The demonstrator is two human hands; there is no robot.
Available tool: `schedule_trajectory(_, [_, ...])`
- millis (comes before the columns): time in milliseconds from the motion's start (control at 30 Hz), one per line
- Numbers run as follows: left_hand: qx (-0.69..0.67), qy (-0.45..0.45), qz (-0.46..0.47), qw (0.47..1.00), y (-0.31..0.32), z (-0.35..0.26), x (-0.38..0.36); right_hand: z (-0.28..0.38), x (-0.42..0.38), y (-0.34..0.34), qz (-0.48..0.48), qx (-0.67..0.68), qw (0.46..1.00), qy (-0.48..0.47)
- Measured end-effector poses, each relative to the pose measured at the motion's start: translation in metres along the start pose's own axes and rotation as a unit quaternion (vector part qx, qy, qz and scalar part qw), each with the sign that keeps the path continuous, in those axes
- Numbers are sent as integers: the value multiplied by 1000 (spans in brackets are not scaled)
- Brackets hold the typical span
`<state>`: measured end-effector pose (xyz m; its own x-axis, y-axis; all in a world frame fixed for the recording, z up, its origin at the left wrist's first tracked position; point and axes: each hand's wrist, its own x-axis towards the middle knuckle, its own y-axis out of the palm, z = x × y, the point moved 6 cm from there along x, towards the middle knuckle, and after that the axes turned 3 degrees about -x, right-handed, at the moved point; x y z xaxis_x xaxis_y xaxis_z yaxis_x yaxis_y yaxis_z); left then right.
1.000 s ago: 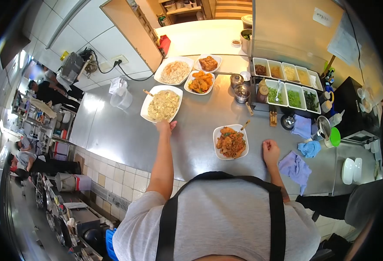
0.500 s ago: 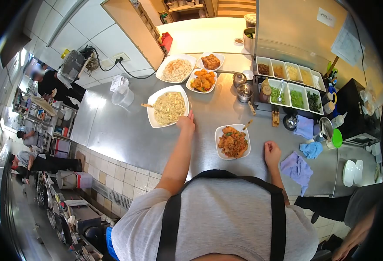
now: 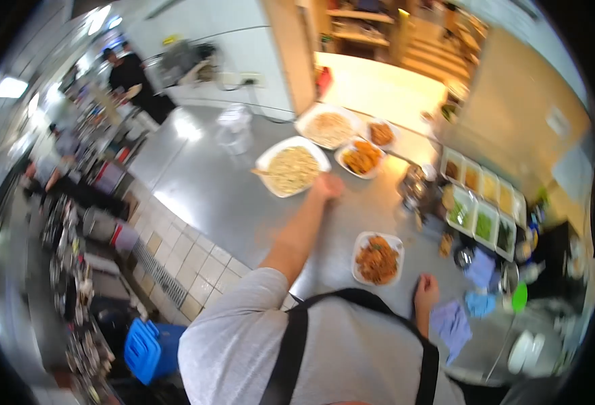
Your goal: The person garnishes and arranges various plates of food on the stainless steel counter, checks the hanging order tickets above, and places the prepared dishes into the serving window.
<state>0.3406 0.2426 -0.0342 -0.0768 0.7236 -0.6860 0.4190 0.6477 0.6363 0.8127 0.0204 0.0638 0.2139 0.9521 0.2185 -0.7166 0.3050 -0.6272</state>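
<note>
My left hand [image 3: 329, 187] is at the right edge of a white square plate of pale fried rice [image 3: 292, 169], smeared by motion, so its fingers cannot be made out. Behind that plate are another plate of rice [image 3: 328, 128], a bowl of orange food [image 3: 362, 157] and a dish of brown pieces [image 3: 381, 133]. My right hand [image 3: 427, 290] rests curled on the steel counter, with nothing visible in it. Left of it sits a white bowl of reddish-brown food [image 3: 377, 259].
Topping trays [image 3: 484, 225] stand at the right beside metal jars [image 3: 413, 183]. Purple cloth [image 3: 450, 327] and blue cloth [image 3: 480, 304] lie near my right hand. A clear container [image 3: 234, 137] is at the back left. People [image 3: 135, 81] stand farther left.
The view has turned and shifted, and the frame is blurrier. My left hand remains at the rice plate's edge; its fingers, distinct before, are smeared. The dishes keep their arrangement.
</note>
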Motion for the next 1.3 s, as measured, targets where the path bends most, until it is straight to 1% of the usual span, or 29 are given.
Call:
schedule_trajectory(67, [135, 17, -7, 991, 5, -11, -60, 10, 0, -2, 2, -9, 1000, -4])
schedule_trajectory(100, [202, -10, -9, 979, 10, -7, -92, 13, 1, -1, 11, -7, 1000, -4])
schedule_trajectory(167, [234, 123, -41, 964, -12, -26, -104, 12, 1, -6, 15, -14, 1000, 12])
schedule_trajectory(200, [252, 185, -56, 948, -24, -34, -113, 5, 1, -4, 34, 8, 999, 25])
schedule_trajectory(267, [222, 332, -187, 897, -50, -57, -162, -7, 2, 6, 70, 56, 995, 53])
schedule_trajectory(300, [194, 499, -309, 786, -70, -70, -181, -4, 1, 14, 118, 107, 983, 90])
schedule_trajectory(333, [262, 557, -408, 674, -86, -82, -197, 5, -3, 19, 158, 158, 966, 130])
schedule_trajectory(367, [145, 561, -404, 708, -104, -87, -192, 12, -9, 21, 185, 211, 944, 172])
schedule_trajectory(400, [113, 516, -382, 758, -107, -93, -197, 18, -13, 25, 210, 215, 938, 174])
schedule_trajectory(433, [61, 463, -246, 850, -81, -90, -222, 20, -16, 31, 232, 218, 932, 173])
schedule_trajectory(467, [15, 408, -192, 892, -109, -100, -170, 18, -17, 38, 245, 199, 937, 147])
schedule_trajectory(500, [-7, 376, -73, 924, -110, -107, -147, 19, -19, 44, 252, 204, 934, 150])
schedule_trajectory(533, [-34, 340, 42, 939, -98, -108, -134, 16, -20, 54, 259, 218, 932, 131])
schedule_trajectory(567, [-39, 324, 65, 943, -78, -106, -134, 16, -22, 61, 273, 230, 928, 109])
schedule_trajectory(633, [-55, 298, 100, 948, -53, -104, -146, 43, -24, 52, 283, 183, 938, 76])
schedule_trajectory(667, [-55, 296, 96, 949, -51, -104, -143, 57, -26, 49, 292, 159, 941, 59])
schedule_trajectory(767, [-60, 291, 78, 951, -56, -104, -125, 75, -29, 42, 281, 142, 946, 78])
schedule_trajectory(833, [-64, 287, 67, 953, -51, -97, -130, 77, -29, 43, 267, 146, 949, 79])
schedule_trajectory(867, [-52, 285, 44, 956, -51, -95, -132, 74, -29, 46, 258, 153, 951, 76])
schedule_trajectory(933, [-28, 277, -3, 961, -47, -90, -141, 71, -29, 50, 248, 158, 953, 67])
schedule_trajectory(967, [-29, 258, -3, 966, -44, -85, -145, 70, -28, 51, 247, 157, 954, 60])
schedule_trajectory(1067, [-13, 213, -25, 977, -28, -69, -195, 73, -26, 50, 251, 125, 959, 41])
schedule_trajectory(1100, [7, 204, -48, 978, -29, -66, -206, 73, -25, 50, 254, 109, 960, 36])
schedule_trajectory(1167, [49, 240, -66, 967, -40, -67, -201, 65, -25, 54, 247, 108, 962, 42])
schedule_trajectory(1233, [93, 325, -52, 940, -74, -69, -174, 56, -24, 56, 234, 105, 965, 44])
schedule_trajectory(1267, [188, 373, -144, 897, -87, -64, -183, 50, -24, 54, 225, 102, 968, 43])
schedule_trajectory(1300, [281, 413, -231, 835, -97, -54, -194, 46, -23, 51, 214, 99, 971, 43])
